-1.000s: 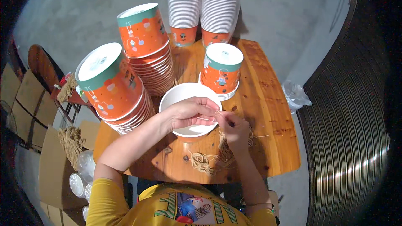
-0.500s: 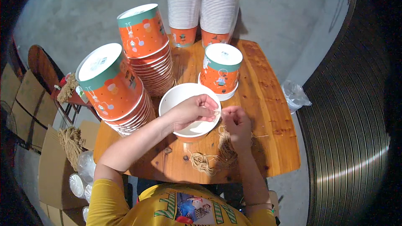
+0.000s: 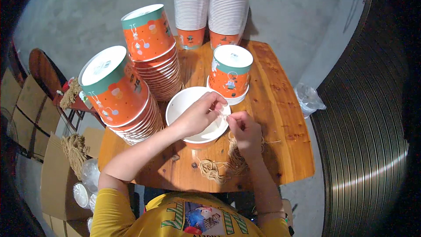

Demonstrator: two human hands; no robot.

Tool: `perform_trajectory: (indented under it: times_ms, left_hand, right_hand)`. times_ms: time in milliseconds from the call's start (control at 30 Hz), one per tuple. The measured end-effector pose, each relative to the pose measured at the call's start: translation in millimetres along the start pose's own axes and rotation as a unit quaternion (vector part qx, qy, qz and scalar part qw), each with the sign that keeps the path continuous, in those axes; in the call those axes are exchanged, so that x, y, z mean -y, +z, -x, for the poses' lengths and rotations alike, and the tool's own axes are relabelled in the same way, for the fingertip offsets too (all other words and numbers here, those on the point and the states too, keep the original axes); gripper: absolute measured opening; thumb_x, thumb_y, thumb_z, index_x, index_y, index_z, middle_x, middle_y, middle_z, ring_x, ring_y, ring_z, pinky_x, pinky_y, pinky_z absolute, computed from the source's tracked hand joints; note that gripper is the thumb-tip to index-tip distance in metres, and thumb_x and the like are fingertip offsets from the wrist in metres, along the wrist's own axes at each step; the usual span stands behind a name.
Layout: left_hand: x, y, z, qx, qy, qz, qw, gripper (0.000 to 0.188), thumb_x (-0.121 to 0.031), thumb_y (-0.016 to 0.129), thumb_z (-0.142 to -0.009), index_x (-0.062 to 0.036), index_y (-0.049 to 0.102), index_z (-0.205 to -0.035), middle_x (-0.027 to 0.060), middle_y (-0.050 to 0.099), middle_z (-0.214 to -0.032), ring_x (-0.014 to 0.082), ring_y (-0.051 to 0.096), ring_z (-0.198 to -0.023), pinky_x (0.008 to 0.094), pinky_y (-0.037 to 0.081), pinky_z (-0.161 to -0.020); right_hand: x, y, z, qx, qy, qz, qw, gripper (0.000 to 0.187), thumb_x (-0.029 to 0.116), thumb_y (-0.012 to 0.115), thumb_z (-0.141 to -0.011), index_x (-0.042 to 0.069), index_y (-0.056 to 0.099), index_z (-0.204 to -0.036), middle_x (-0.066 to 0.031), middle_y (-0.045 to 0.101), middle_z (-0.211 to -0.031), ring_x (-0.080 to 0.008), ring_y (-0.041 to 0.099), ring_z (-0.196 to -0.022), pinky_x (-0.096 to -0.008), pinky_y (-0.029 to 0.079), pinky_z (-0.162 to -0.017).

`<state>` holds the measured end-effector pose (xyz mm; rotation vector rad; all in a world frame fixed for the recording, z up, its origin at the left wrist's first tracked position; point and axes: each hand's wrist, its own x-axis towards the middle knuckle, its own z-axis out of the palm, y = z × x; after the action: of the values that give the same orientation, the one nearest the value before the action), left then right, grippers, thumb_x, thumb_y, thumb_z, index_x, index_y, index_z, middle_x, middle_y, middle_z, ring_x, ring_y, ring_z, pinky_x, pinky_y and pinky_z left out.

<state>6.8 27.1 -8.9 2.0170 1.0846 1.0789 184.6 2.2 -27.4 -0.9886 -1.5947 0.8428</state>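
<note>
An upright paper bucket (image 3: 182,103), white inside with an orange outside, stands in the middle of the wooden table. Over its right side, my left hand (image 3: 202,115) is closed, thumb and fingers pinching a thin pale cord (image 3: 225,116). My right hand (image 3: 247,135) pinches the same cord just outside the bucket's right rim. Whether the cord passes through the rim is too small to tell. Beneath and beside my right hand, a loose bundle of tan cord (image 3: 212,171) lies on the table.
Stacks of upturned orange and green buckets stand left (image 3: 116,92), behind (image 3: 151,35) and right (image 3: 232,70) of the open one. Two tall bagged stacks (image 3: 190,4) rise at the table's far edge. More cord (image 3: 75,151) hangs by cardboard at left; a ridged metal shutter (image 3: 364,149) is at right.
Both hands have shifted slightly, the right one a little to the left, closer to the bucket's rim. The cord stays pinched between them.
</note>
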Motion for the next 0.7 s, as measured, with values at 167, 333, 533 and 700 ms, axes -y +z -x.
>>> perform_trajectory:
  times_ms: [167,333,533,700]
  left_hand:
    - [-22,-2,12,-0.036,-0.032,-0.087,0.995,0.023,-0.004,0.059,-0.085,-0.0029,0.054,-0.107,0.0074,0.054,-0.089,0.0168,0.056,-0.078,0.0282,0.047,-0.072]
    - [-22,9,17,-0.034,-0.055,-0.098,0.993,0.02,-0.01,0.06,-0.085,-0.0029,0.058,-0.103,0.0126,0.059,-0.084,0.0215,0.059,-0.074,0.033,0.048,-0.068]
    - [-23,10,11,0.0,-0.108,-0.049,0.993,0.014,-0.011,0.056,-0.086,0.0009,0.059,-0.092,0.0175,0.063,-0.087,0.0331,0.062,-0.082,0.0383,0.048,-0.072]
    - [-20,10,9,-0.006,-0.138,0.012,0.99,0.011,-0.011,0.056,-0.087,0.0003,0.059,-0.089,0.0123,0.062,-0.078,0.0217,0.06,-0.073,0.0327,0.048,-0.067]
  right_hand:
    - [-8,-1,-1,-0.001,-0.018,0.013,1.0,0.007,0.007,0.062,-0.086,0.002,0.059,-0.082,0.0069,0.046,-0.061,-0.0005,0.038,-0.057,-0.019,0.032,-0.051]
    - [-5,0,-1,0.0,-0.007,0.017,1.0,0.007,0.007,0.062,-0.086,0.002,0.059,-0.083,0.0064,0.047,-0.061,-0.0007,0.039,-0.058,-0.0191,0.033,-0.051]
    - [-1,-1,-1,-0.005,-0.056,0.04,0.998,0.007,0.007,0.063,-0.085,0.002,0.06,-0.082,0.0063,0.046,-0.06,-0.0009,0.038,-0.057,-0.0192,0.033,-0.05]
    - [2,0,0,-0.002,-0.067,0.042,0.997,0.007,0.006,0.063,-0.085,0.002,0.06,-0.08,0.0062,0.045,-0.059,-0.0009,0.037,-0.056,-0.0195,0.031,-0.049]
